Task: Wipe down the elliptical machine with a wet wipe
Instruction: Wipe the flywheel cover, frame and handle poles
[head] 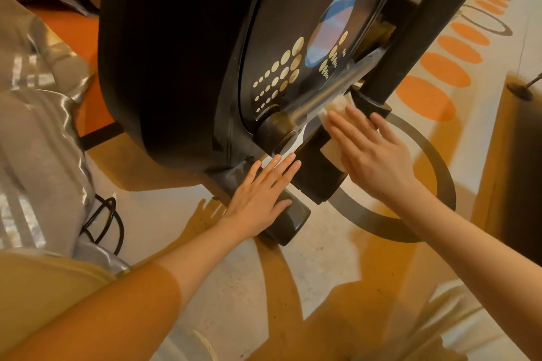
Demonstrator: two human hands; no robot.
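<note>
Your left hand (258,193) rests flat, fingers straight, on the elliptical machine (176,61) base; at two o'clock your right hand (372,152) presses the wet wipe (337,105) open-palmed against the crank arm (325,94).

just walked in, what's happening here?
A person is wiping the lower part of an elliptical machine. The right hand presses a white wet wipe flat against the black crank arm near the pivot, fingers straight. The left hand rests open on the dark base bar by the floor, apparently for support. The wipe is mostly hidden under the right hand, so I can't tell how much of the arm is already done.
</note>
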